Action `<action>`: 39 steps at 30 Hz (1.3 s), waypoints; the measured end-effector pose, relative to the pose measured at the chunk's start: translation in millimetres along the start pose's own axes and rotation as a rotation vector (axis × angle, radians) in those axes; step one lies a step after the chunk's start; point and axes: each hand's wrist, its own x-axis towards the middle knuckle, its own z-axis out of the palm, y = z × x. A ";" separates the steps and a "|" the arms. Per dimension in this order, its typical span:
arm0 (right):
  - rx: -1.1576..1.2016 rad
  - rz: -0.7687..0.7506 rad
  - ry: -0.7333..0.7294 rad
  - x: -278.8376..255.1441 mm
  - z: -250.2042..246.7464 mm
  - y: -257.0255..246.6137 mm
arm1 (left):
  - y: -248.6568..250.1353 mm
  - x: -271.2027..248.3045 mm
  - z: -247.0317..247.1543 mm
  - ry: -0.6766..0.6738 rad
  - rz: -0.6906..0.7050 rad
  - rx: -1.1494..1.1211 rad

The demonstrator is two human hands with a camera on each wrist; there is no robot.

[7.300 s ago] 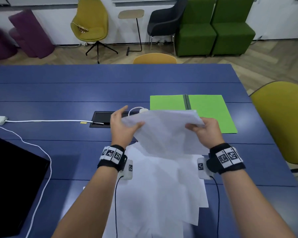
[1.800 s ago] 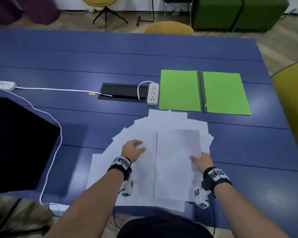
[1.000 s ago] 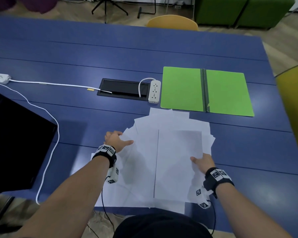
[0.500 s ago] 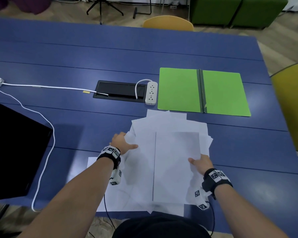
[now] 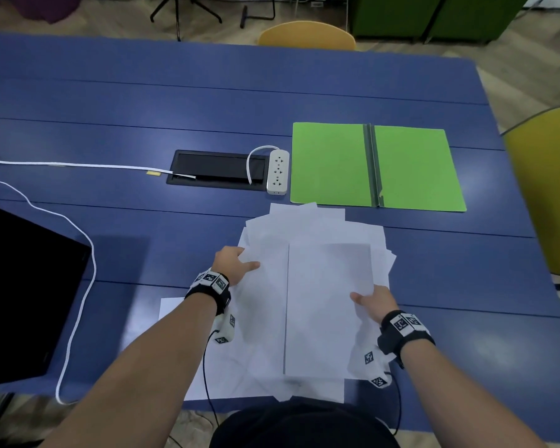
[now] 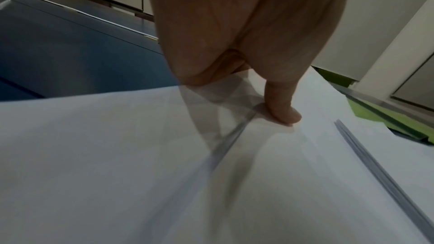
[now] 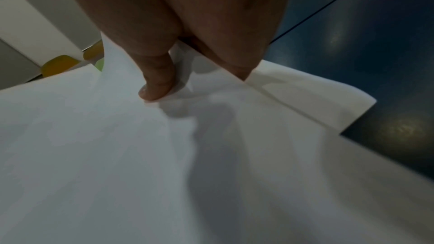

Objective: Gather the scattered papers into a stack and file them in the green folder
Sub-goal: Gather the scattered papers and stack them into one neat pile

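Observation:
Several white papers [image 5: 317,286] lie in a loose overlapping pile near the front edge of the blue table [image 5: 143,101]. My left hand [image 5: 240,263] grips the pile's left edge, its thumb [image 6: 281,107] on top and the fingers hidden under the sheets. At the right edge my right hand [image 5: 366,300] pinches the top stack, thumb [image 7: 157,81] pressed on the paper [image 7: 117,155]. One sheet [image 5: 172,313] sticks out under my left forearm. Just beyond the pile the green folder [image 5: 333,163] lies open and flat, and it also shows in the left wrist view as the green folder [image 6: 399,123].
A white power strip [image 5: 277,171] and a black cable hatch [image 5: 217,171] sit left of the folder. A white cable [image 5: 78,234] runs along the left side past a black screen [image 5: 20,286]. A yellow chair [image 5: 550,189] stands at the right table edge.
My left hand has slid rightward, drawing the left-hand sheets in toward the middle, so the pile is narrower. My right hand keeps its hold at the right edge.

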 end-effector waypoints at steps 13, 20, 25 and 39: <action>-0.015 -0.005 0.002 -1.7 0.7 1.4 | 45.5 -5.1 -56.0 0.135 0.123 -0.027; 0.001 -0.014 0.004 -2.7 0.5 1.9 | 82.5 -9.7 -86.1 0.283 0.256 -0.015; 0.017 -0.028 -0.016 -2.0 -0.5 3.6 | 124.0 -25.7 -121.8 0.439 0.417 -0.131; -0.001 -0.054 -0.028 1.0 -1.6 5.2 | 214.3 -69.2 -157.9 0.274 0.657 -0.472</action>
